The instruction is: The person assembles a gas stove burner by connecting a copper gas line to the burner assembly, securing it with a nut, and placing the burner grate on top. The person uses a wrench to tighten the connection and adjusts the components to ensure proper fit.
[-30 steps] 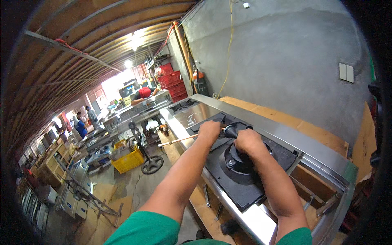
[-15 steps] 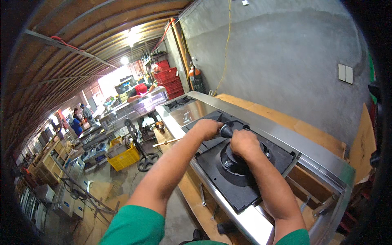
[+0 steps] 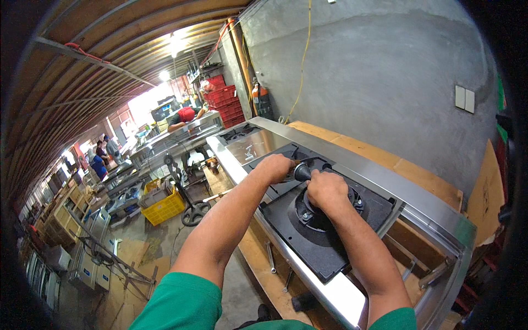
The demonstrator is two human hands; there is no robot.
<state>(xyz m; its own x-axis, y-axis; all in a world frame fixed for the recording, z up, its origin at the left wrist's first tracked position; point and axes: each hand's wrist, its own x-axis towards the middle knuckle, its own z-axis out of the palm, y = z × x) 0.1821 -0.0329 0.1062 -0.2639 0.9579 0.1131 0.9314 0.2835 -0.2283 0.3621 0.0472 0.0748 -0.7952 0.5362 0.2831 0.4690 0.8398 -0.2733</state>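
Note:
A stainless steel stove frame (image 3: 352, 147) carries a black cast-iron plate (image 3: 324, 258), with a round burner (image 3: 311, 220) seated in it. Between my hands a black, cone-shaped burner part (image 3: 302, 171) shows its flared round end. My right hand (image 3: 327, 190) is closed round the narrow side of that part, above the burner. On its far left side, my left hand (image 3: 276, 168) has its fingers curled at the part's flared end; those fingertips are mostly hidden. A second black plate section (image 3: 291, 153) with a grate lies just beyond.
Small metal pieces (image 3: 249, 150) lie on the steel top. Below the near edge, a wooden board (image 3: 258, 269) holds a wrench (image 3: 270, 257). A yellow crate (image 3: 164, 206) and a black wheeled stand (image 3: 193, 213) are on the left floor. Another person (image 3: 186, 115) bends over steelwork farther back.
The view has shifted slightly. My left hand has edged left and the right hand slightly left and up; both stay at the black burner part.

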